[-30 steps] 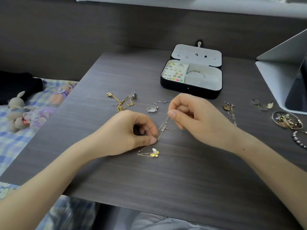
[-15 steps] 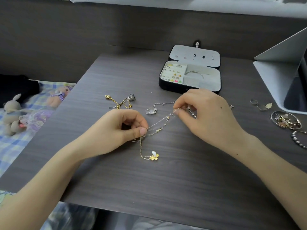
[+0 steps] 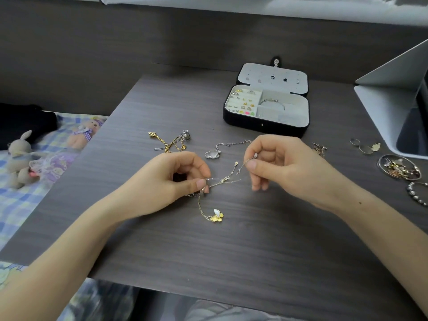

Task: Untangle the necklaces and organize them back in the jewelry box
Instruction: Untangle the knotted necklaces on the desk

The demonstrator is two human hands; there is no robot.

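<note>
Visibly tangled fine chains (image 3: 225, 179); gold-white butterfly pendant (image 3: 217, 216).

The held chain (image 3: 225, 180) blurs; your right hand (image 3: 289, 167) half-hides the necklace (image 3: 320, 148) in front of the box (image 3: 266, 126); the bracelet (image 3: 415, 193) far right of it is cropped.

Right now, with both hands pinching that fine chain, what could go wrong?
1. The fine chain is stretched between the left hand and right hand; pulling harder could tighten a knot or snap a link.
2. The silver necklace lies right by the right hand and could get caught in it.
3. The butterfly pendant trails on the table and may snag if dragged.
</note>
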